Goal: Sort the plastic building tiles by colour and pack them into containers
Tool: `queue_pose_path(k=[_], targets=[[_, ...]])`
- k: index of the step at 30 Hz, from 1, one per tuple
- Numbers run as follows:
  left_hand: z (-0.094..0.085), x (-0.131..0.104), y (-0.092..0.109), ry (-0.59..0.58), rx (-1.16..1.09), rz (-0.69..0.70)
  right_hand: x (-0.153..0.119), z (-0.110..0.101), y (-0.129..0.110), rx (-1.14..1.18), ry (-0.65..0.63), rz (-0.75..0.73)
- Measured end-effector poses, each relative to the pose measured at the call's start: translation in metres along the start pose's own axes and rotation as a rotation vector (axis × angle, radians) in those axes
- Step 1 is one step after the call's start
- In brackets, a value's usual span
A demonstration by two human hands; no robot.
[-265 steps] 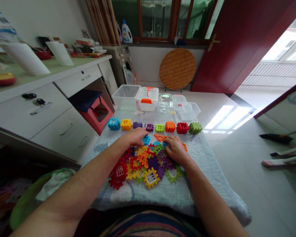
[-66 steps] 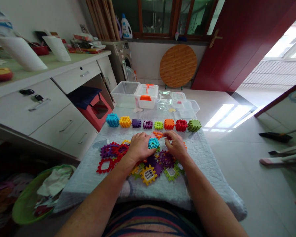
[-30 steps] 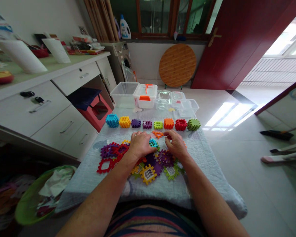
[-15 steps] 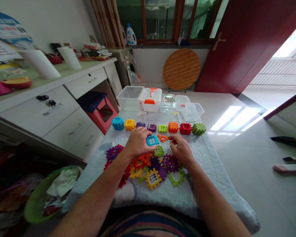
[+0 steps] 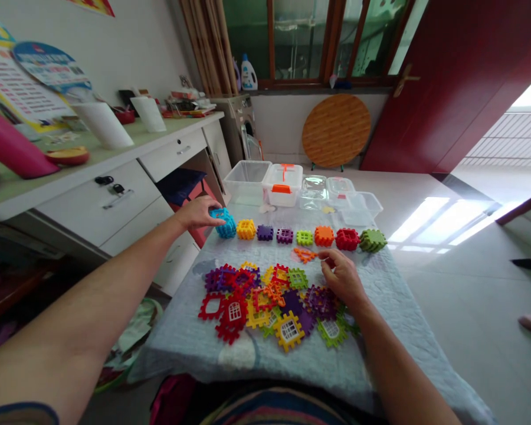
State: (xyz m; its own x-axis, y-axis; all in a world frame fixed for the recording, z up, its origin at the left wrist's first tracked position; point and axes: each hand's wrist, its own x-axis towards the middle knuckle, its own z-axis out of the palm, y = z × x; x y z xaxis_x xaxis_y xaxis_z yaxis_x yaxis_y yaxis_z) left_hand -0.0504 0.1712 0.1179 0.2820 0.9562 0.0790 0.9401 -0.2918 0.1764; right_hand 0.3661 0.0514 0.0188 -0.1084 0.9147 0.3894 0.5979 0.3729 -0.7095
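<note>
My left hand (image 5: 200, 213) is at the blue stack (image 5: 225, 226), at the left end of a row of coloured stacks, its fingers closed on a blue piece at the top. My right hand (image 5: 340, 270) rests on the cloth, its fingertips pinching the end of an orange triangular piece (image 5: 305, 255). The row continues with yellow (image 5: 246, 229), dark purple (image 5: 265, 232), purple, lime, orange (image 5: 324, 235), red (image 5: 347, 239) and green (image 5: 373, 240) stacks. Nearer my body lies a loose pile of mixed pieces, with a yellow window piece (image 5: 289, 332) at its front.
Behind the row stand a clear open box (image 5: 248, 182), a lidded box with orange clips (image 5: 283, 186) and smaller clear containers (image 5: 314, 192). A white drawer desk (image 5: 128, 183) runs along the left. A green basket (image 5: 135, 330) sits on the floor.
My left hand has moved left with the blue piece, from above the pile to the blue stack. My right hand stays beside the orange triangular piece. The view has shifted slightly.
</note>
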Motion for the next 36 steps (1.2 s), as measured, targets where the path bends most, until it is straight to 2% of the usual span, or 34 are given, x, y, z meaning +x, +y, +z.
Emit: queue_pose_path(k=[5,13,20,29,36], targets=[[0.009,0.012,-0.004,-0.105,0.028,0.004,0.0,0.001,0.005,-0.011,-0.01,0.01],[0.017,0.015,-0.017,-0.139,-0.047,0.058,0.0,0.001,0.006,-0.012,-0.029,0.009],[0.022,0.019,-0.016,-0.235,-0.005,0.046,0.001,0.001,0.007,-0.016,-0.025,0.009],[0.02,0.025,-0.016,-0.262,0.038,0.085,0.0,0.001,0.006,-0.025,-0.023,0.011],[0.023,0.027,-0.017,-0.344,0.109,0.081,0.0,0.0,0.006,-0.034,-0.023,0.011]])
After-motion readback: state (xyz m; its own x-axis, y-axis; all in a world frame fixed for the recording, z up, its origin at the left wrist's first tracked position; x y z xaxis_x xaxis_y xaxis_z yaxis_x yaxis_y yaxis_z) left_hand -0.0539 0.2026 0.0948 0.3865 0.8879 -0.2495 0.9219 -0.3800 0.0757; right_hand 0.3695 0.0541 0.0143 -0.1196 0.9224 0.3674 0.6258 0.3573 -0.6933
